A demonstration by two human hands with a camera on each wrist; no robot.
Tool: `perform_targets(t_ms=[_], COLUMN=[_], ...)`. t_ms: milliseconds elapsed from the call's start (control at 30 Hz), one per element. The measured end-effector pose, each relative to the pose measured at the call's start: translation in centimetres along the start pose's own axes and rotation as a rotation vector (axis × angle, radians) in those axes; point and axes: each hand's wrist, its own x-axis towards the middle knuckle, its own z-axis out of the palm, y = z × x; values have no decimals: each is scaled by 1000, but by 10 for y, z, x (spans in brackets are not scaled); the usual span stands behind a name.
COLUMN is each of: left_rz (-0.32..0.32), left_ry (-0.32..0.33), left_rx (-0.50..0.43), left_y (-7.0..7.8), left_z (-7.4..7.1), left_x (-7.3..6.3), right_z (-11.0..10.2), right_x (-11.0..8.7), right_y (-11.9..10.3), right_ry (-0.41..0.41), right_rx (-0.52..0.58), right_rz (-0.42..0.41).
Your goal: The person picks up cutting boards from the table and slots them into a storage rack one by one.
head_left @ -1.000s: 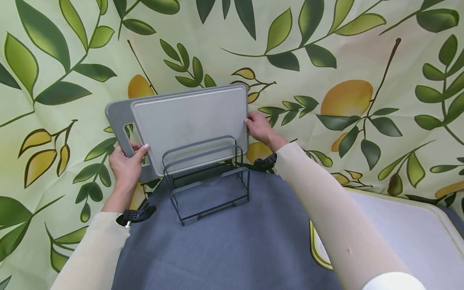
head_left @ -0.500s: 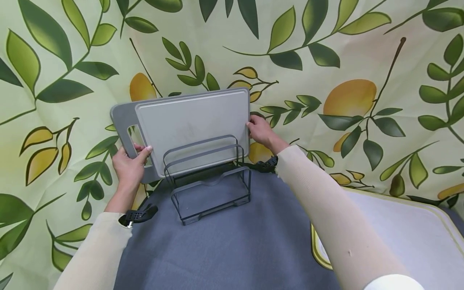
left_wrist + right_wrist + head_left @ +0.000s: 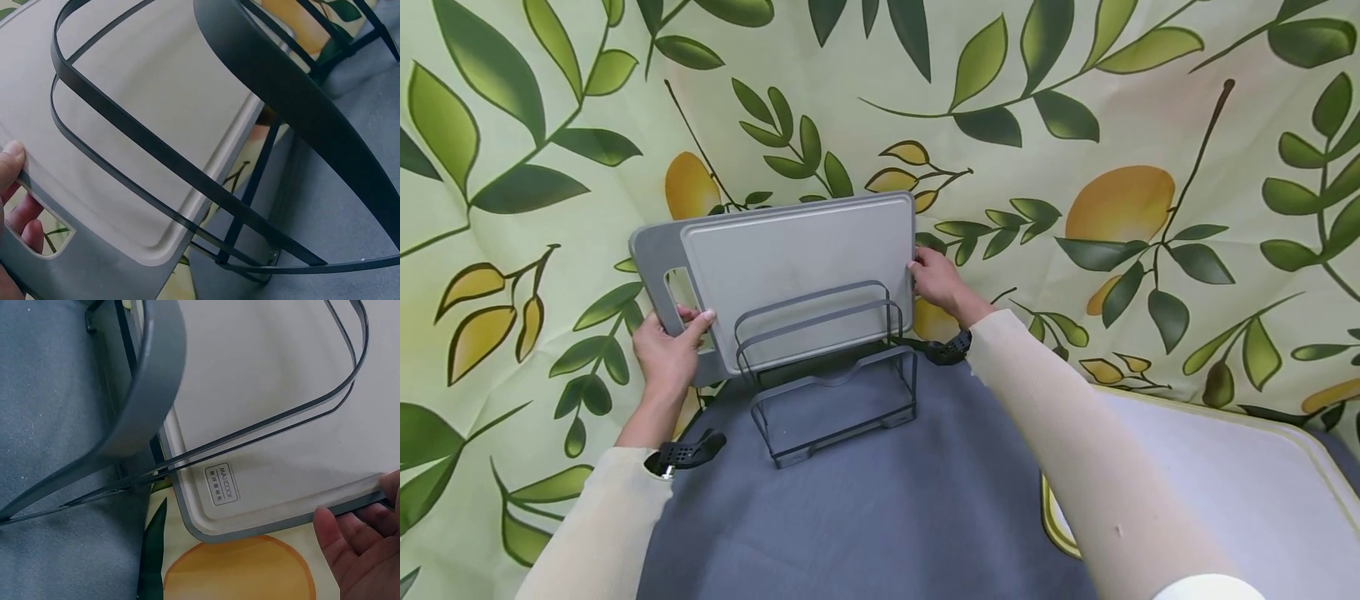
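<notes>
Left hand (image 3: 666, 354) and right hand (image 3: 938, 277) grip opposite ends of the cutting board (image 3: 801, 258), tilted behind rack loops (image 3: 281, 84) near the table's (image 3: 880, 517) rear edge; uneven lowering could jam it.

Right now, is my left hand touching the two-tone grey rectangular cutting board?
Touching: in the left wrist view, your left hand has its thumb on the cutting board.

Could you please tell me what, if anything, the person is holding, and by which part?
A cutting board: the left hand grips its handle, the right hand its opposite short edge.
</notes>
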Motion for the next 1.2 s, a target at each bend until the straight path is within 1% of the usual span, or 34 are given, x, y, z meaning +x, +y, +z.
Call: perform_targets(t_ms=[233, 500, 633, 833, 1067, 1200], left_rz=[-15, -44, -36, -7, -26, -25], left_ry=[-2, -10, -9, -12, -28, -33], left_rx=[32, 60, 67, 33, 55, 68], left_y=[-4, -8, -10, -13, -17, -21], left_z=[0, -1, -1, 0, -1, -1], left_x=[0, -4, -5, -7, -10, -11], right_z=[1, 4, 4, 4, 8, 10], right_x=[0, -1, -2, -4, -6, -7], right_y=[2, 5, 7, 9, 15, 19], right_ry=[-3, -10, -21, -32, -49, -48], right_rx=[-11, -32, -27, -29, -25, -32], right_rz=[3, 11, 20, 12, 28, 23])
